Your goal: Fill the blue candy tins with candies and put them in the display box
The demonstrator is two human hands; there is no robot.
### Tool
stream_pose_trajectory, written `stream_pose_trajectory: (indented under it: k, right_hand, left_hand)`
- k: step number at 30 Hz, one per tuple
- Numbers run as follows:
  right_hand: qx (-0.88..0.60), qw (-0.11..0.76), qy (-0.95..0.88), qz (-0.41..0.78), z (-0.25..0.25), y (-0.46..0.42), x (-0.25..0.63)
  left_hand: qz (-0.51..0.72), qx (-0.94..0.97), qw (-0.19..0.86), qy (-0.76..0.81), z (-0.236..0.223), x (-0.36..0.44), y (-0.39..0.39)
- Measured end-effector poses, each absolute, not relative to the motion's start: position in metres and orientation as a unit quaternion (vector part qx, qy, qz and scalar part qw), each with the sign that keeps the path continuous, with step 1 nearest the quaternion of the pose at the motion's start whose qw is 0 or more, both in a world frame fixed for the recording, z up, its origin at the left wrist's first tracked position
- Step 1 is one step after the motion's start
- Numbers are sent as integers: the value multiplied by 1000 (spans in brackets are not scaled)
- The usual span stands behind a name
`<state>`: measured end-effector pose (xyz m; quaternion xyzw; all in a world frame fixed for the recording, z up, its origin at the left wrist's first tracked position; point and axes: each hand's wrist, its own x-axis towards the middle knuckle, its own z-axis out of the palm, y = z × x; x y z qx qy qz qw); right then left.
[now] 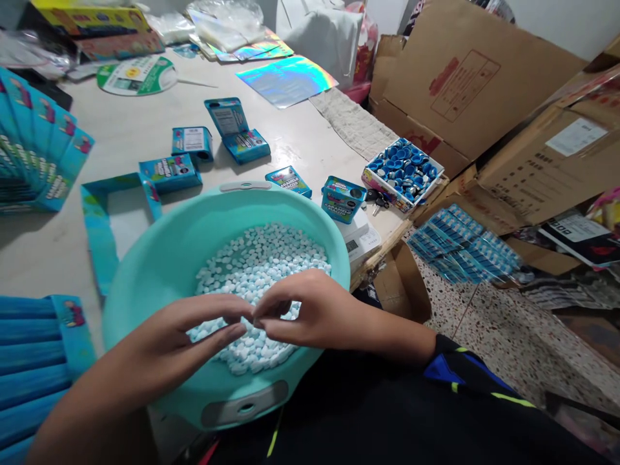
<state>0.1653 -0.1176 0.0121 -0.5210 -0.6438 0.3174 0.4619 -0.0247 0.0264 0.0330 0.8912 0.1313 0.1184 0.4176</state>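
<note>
A turquoise plastic basin (140, 258) with grey handles rests at the front of the table. Many small white and pale-blue candies (271, 258) lie across its bottom. Over them, my left hand (194, 329) reaches in with its fingers stretched out and the thumb a little apart; nothing shows between them. My right hand (310, 313) meets it fingertip to fingertip, its thumb and forefinger pinched together. Whatever that pinch may hold is too small to make out.
Blue candy boxes (170, 173) stand behind the basin, one on a white scale (361, 242). A box of blue caps (402, 171) sits at the table's right edge beside keys (378, 200). Flat blue cartons (39, 142) fan out at left. Cardboard boxes (465, 71) crowd the right.
</note>
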Motion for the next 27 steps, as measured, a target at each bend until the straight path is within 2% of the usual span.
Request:
stream_pose_trajectory:
  k: [8,15,21,24,27]
  right_hand:
    - [-536,540,-609,223,7,-122,163]
    - [-561,520,-628,143,3,-124,158]
    - [-611,462,-640,59,1,-126,154]
    - [-601,484,-635,26,1,-127,150]
    - [-579,525,-623,30,7,-132,155]
  left_hand:
    - [142,892,422,77,31,-30,28]
    - [106,899,424,37,29,-33,27]
    - [54,904,423,24,21,-46,27]
    - [37,913,405,36,22,-51,26]
    - [3,893,441,90,21,-49,24]
